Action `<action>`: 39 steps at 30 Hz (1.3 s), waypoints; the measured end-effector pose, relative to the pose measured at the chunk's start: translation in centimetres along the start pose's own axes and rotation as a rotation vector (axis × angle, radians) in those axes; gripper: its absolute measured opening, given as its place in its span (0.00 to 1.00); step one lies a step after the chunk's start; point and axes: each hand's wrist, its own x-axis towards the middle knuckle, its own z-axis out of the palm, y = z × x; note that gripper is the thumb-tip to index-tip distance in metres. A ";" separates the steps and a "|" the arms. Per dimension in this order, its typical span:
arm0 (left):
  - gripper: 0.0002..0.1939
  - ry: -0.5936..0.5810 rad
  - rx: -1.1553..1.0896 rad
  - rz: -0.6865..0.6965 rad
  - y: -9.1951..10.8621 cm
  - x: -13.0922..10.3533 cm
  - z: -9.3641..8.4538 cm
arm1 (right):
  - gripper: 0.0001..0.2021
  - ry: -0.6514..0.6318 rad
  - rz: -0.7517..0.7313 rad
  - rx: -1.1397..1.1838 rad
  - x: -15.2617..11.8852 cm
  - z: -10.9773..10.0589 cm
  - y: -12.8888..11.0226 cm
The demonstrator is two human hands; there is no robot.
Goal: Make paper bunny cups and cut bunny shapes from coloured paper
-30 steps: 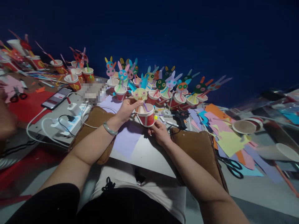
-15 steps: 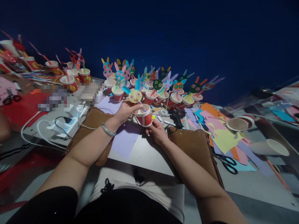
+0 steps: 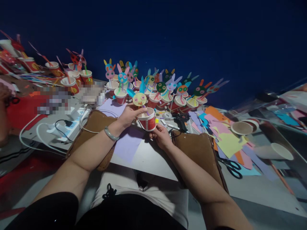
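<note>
A red and white paper cup (image 3: 148, 121) is held between my two hands above the table. My left hand (image 3: 129, 115) grips its left side, the thumb at the rim. The fingers of my right hand (image 3: 161, 134) are closed on the cup's lower right side. From the cup rises a purple straw bearing a pale yellow round paper face (image 3: 139, 99) with blue ears. Beneath the hands lies a sheet of purple paper (image 3: 127, 145).
Behind stand several cups with rabbit faces (image 3: 165, 99). A black glue gun (image 3: 181, 120), coloured paper scraps (image 3: 227, 143) and black scissors (image 3: 232, 167) are to the right. Brown pads (image 3: 195, 153) lie under my forearms. A power strip (image 3: 68, 129) and another person's hand (image 3: 3, 92) are at left.
The other person's hand at far left has moved up towards the small scissors. My hands keep hold of the cup, with the paper face shifted very slightly.
</note>
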 end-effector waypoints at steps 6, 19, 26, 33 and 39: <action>0.21 -0.014 0.030 0.015 0.1 -0.2 0.2 | 0.25 -0.018 -0.002 0.005 0.0 -0.1 0.3; 0.22 -0.027 0.053 0.015 0.2 -0.3 0.1 | 0.26 -0.018 0.001 0.035 0.0 0.1 0.3; 0.22 -0.015 0.033 0.023 -0.3 -0.2 0.0 | 0.25 -0.038 -0.012 0.008 0.1 -0.2 0.6; 0.22 -0.043 0.002 0.092 -0.9 0.4 -0.3 | 0.22 0.012 -0.039 0.019 0.5 -0.5 0.3; 0.28 -0.046 -0.007 0.164 -1.5 1.2 -1.1 | 0.21 0.060 -0.053 0.068 0.5 -0.2 -0.2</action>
